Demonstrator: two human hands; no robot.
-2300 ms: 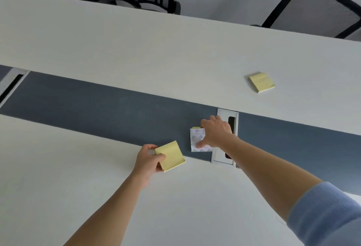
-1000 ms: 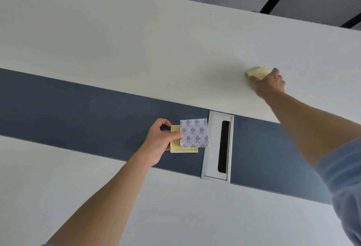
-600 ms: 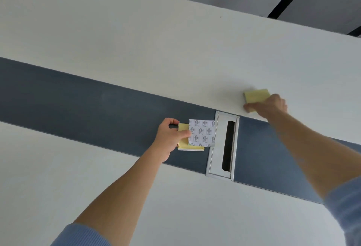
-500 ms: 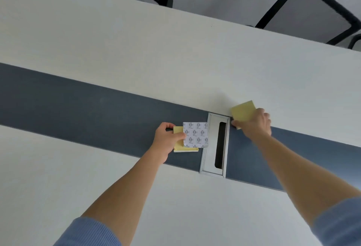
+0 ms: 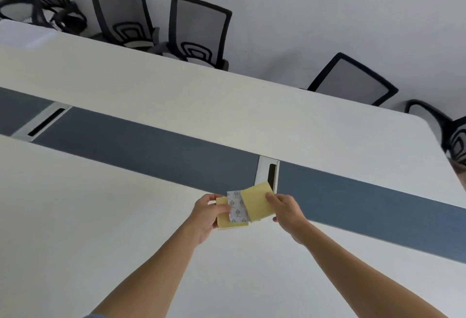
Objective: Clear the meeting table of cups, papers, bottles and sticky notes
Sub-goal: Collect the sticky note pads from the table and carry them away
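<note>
A: From the head view, what is each hand doing?

B: The left hand [image 5: 208,216] pinches a yellow pad [image 5: 228,222] with a patterned pad [image 5: 237,208] lying on top of it, thumb pressing from above. The right hand [image 5: 286,213] grips a second yellow pad [image 5: 257,203] by its right edge and holds it tilted over the patterned one, overlapping it. All three sit above the white table [image 5: 100,204], just in front of the cable slot [image 5: 268,172] in the dark strip [image 5: 151,151].

A: How should the stacking go?

B: I'd lower the right pad flat, square its edges with the ones beneath, then shift the left thumb onto the top so one hand clamps the whole stack.

A: Any risk?

B: The skewed patterned pad could slide out if squeezed unevenly. Straighten it first.
</note>
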